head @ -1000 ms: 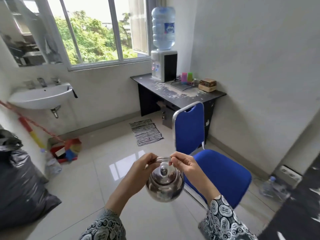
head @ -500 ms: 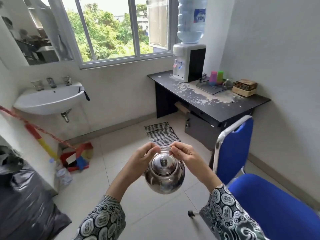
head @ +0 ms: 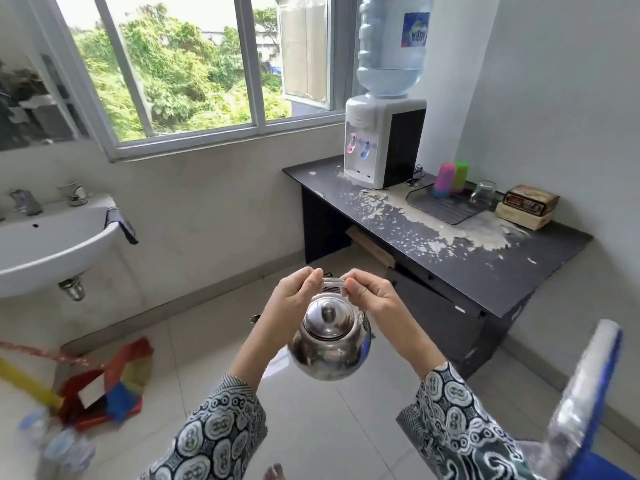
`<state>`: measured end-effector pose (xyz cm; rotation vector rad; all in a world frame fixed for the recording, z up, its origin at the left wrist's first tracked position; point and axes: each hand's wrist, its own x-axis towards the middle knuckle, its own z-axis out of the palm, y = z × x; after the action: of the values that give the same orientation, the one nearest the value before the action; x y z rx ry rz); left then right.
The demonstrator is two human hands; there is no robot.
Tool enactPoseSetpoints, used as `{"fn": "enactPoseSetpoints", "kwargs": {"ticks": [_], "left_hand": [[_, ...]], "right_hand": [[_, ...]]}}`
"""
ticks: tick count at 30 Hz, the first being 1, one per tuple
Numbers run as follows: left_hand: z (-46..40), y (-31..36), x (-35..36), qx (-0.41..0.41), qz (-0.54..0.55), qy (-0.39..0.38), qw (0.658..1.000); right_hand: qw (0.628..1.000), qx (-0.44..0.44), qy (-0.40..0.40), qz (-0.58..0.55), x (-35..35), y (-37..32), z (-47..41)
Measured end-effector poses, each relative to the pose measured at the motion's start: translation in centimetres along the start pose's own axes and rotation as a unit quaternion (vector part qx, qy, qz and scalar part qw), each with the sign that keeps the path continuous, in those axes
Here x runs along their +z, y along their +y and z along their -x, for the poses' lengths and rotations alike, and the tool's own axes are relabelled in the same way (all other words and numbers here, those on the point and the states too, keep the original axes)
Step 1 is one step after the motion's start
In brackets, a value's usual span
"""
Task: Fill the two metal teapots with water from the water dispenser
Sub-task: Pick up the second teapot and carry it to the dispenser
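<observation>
Teapot [head: 328,344] in both hands (lid seemingly on)

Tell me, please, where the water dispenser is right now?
In the head view, the dispenser stands upper right on the black desk's far end, under the window, left of the cups.

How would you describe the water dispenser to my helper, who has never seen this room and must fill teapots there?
Find the dark desk under the window's right end, its top flaking pale. On its far-left corner stands the water dispenser, a white box with a black side. Unlike the pink cup, green cup and glass beside it, it carries a big upturned blue bottle and has pink and blue taps.
</observation>
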<state>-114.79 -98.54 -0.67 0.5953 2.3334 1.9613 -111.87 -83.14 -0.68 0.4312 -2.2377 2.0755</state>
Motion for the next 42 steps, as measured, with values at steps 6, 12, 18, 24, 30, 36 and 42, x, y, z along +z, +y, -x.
{"fn": "enactPoseSetpoints", "kwargs": {"ticks": [6, 12, 18, 24, 30, 36, 42], "left_hand": [[-13.7, -3.9, -3.7, 0.002, 0.021, -0.047, 0.999], [-27.7, -7.0, -5.5, -0.011, 0.025, -0.089, 0.996], [-40.5, -10.2, -4.7, 0.002, 0.005, -0.115, 0.993], [-52.0, -13.2, -2.5, 0.002, 0.008, -0.118, 0.993], [-63.6, -16.7, 0.6, -0.020, -0.048, -0.095, 0.994], [-72.2, -22.1, 2.8, -0.042, -0.098, -0.072, 0.992], [-78.7, -27.4, 3.6, -0.059, -0.112, -0.143, 0.982]], "right_hand": [[1.000, 0.009, 0.029, 0.000, -2.4, 3.7, -13.0], [0.996, 0.031, 0.084, -0.014, -5.8, 6.2, -25.0], [0.993, 0.026, 0.118, 0.003, -11.1, 9.4, -35.2], [0.993, 0.021, 0.116, 0.018, -18.0, 13.5, -44.5], [0.989, 0.033, 0.140, 0.020, -24.5, 18.1, -53.3], [0.982, 0.104, 0.157, 0.001, -26.9, 23.8, -59.0], [0.969, 0.161, 0.186, 0.021, -29.8, 27.8, -64.4]]}}
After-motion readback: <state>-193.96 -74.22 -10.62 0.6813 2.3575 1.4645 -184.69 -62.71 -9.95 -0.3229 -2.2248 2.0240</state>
